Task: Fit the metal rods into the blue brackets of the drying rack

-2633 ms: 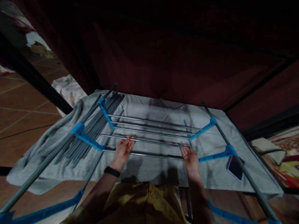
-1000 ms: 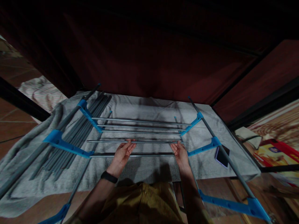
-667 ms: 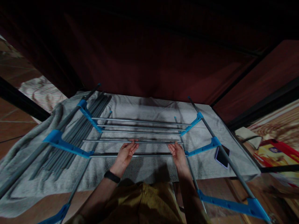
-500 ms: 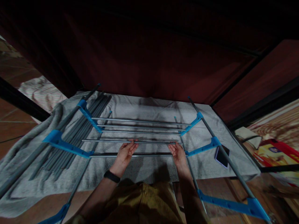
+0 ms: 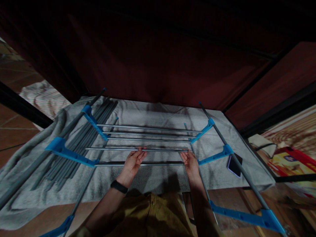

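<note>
A thin metal rod (image 5: 111, 149) lies level across both my hands. My left hand (image 5: 133, 161) grips it near the middle, thumb and fingers closed round it. At its right end my right hand (image 5: 189, 162) pinches the same rod. Its left end is free, beside the left blue bracket (image 5: 71, 156). A rack of grey poles (image 5: 238, 162) and blue brackets stands around my hands. Just below the held rod, another metal rod (image 5: 108, 165) joins the left bracket to the right blue bracket (image 5: 214, 156). Several fitted rods (image 5: 150, 134) span the far brackets.
Several loose grey tubes (image 5: 81, 138) lie in a bundle at the left on a grey blanket (image 5: 158, 112). A phone (image 5: 234, 165) rests by the right pole. A dark red panel (image 5: 153, 65) rises behind. Red and yellow packaging (image 5: 291, 161) sits far right.
My right hand has shifted slightly to the right along the rod's end. The rod has moved a little to the left. My left hand stays nearly in place.
</note>
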`<action>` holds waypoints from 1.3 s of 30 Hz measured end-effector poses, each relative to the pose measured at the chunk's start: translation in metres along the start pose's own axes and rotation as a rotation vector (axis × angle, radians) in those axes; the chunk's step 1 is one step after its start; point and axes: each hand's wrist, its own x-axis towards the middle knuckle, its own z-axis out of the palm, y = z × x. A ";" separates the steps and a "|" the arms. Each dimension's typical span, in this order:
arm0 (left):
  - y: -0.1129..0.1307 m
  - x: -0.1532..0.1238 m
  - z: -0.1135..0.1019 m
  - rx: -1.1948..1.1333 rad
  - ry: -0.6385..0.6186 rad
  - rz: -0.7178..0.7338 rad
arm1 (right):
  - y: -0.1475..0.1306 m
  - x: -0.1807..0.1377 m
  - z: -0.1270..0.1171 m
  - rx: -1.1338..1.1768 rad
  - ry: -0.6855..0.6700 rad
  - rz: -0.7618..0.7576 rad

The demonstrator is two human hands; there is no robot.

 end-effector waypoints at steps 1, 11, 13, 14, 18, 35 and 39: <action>-0.001 0.000 0.001 0.003 -0.010 -0.003 | 0.001 -0.001 0.001 0.003 -0.002 0.003; -0.013 -0.004 0.005 0.022 -0.079 -0.027 | 0.014 -0.008 0.013 0.024 -0.026 0.045; -0.014 -0.006 0.007 0.028 -0.082 -0.031 | 0.018 -0.009 0.014 0.020 -0.025 0.065; -0.015 -0.006 0.007 0.034 -0.083 -0.037 | 0.019 -0.010 0.015 0.018 -0.026 0.075; -0.018 -0.007 0.010 0.058 -0.093 -0.057 | 0.023 -0.014 0.019 0.013 -0.039 0.106; -0.015 -0.006 0.009 0.013 -0.045 0.006 | 0.007 -0.016 0.005 -0.072 -0.015 -0.010; -0.015 -0.006 0.009 0.016 -0.045 0.007 | 0.008 -0.015 0.006 -0.097 -0.018 -0.027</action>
